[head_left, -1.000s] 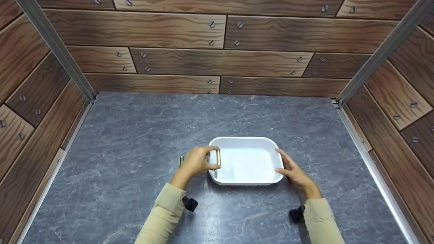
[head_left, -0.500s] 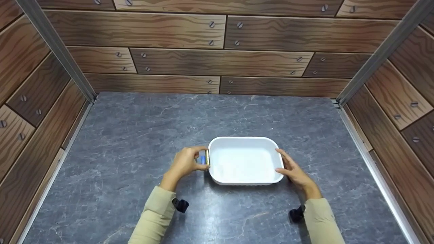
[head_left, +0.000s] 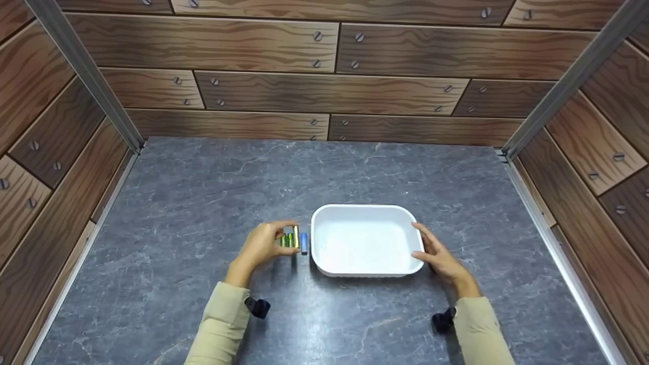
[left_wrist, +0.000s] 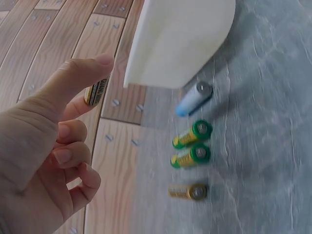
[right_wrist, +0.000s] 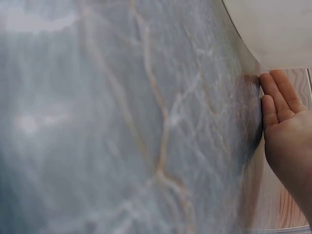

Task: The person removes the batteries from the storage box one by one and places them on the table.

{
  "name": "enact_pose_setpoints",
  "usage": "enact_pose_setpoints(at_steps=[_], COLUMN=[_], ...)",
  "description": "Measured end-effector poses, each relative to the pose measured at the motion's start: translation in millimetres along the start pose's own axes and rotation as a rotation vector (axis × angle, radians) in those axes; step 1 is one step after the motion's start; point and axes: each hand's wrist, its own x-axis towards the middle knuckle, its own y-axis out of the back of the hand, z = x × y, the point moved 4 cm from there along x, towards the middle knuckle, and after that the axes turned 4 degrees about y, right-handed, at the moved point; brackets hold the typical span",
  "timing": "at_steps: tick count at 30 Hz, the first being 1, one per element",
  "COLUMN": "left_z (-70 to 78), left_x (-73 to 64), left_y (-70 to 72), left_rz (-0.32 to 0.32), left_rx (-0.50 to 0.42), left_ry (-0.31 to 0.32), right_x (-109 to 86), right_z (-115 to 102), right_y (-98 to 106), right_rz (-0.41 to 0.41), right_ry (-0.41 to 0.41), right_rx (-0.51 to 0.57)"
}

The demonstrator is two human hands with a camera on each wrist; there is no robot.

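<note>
My left hand (head_left: 259,245) pinches a gold-and-black battery (left_wrist: 96,91) by its two ends between thumb and index finger, raised above the table left of a white rectangular dish (head_left: 367,209). Below it, a blue battery (head_left: 303,243) lies beside the dish's left wall. In the left wrist view two green batteries (left_wrist: 191,134) lie side by side, followed by a gold battery (left_wrist: 187,191) in the same row. At the dish's right end my right hand (head_left: 442,259) touches the rim with spread thumb and fingers; the right wrist view shows extended fingers (right_wrist: 280,95) against the dish.
A grey marbled tabletop (head_left: 228,192) lies under everything. Wood-patterned panels (head_left: 263,91) stand at the back and both sides, with metal posts (head_left: 88,76) at the back corners. No objects show inside the dish.
My left hand has moved left with the pinched battery, from over the dish's left end to above the row of batteries. The blue and green ones have come into sight. My right hand stays put.
</note>
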Motion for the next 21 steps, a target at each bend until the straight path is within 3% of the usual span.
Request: enact_pose_setpoints(at_steps=[6,14,21], left_z=[-17.5,-34.5,-46.1], left_x=[-3.0,-10.6,-14.3], left_y=[1.2,3.0,5.3], left_rz=[-0.024,-0.026,-0.028], left_rx=[-0.021,-0.046,-0.040], left_ry=[0.035,0.058,0.078], right_x=[-0.4,1.2,0.8], right_z=[0,1,1], right_y=[-1,0,-1], right_rz=[0.012,0.047,0.015], right_ry=[0.001,-0.089,-0.066], right_rx=[0.000,-0.033,-0.037])
